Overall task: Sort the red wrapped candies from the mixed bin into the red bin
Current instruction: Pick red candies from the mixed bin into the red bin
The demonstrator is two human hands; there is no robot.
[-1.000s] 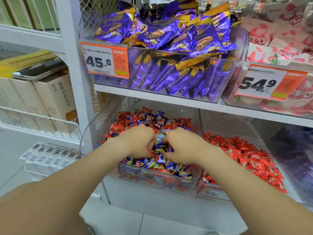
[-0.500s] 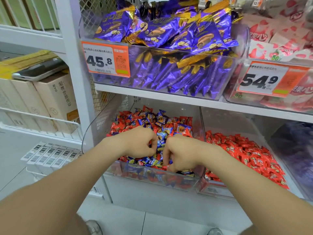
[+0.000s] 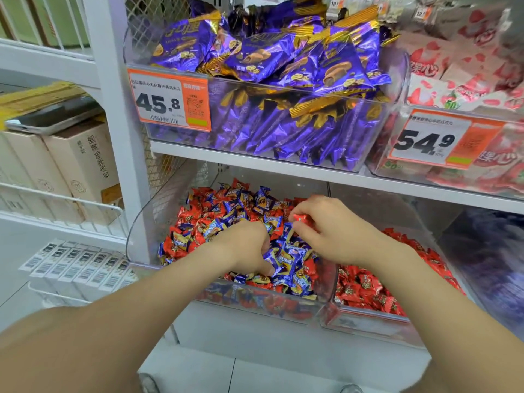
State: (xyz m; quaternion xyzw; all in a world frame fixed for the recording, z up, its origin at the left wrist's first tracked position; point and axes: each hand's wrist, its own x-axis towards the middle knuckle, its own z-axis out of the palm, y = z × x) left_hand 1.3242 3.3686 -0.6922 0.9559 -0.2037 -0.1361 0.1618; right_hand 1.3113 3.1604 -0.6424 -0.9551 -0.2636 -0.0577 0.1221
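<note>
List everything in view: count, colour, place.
mixed bin: one, clear, lower shelf centre
mixed candies: many, red and blue, in mixed bin
red bin: one, clear, right of mixed bin
red candies: many, red, in red bin
snack packs: many, purple-gold, upper bin
price tags: two, orange-white, upper bin fronts
pink packs: several, pink-white, upper right
boxes: several, cream, left rack
left hand: one, fingers in mixed candies
right hand: one, over mixed bin's right side, pinching held candy, red
</note>
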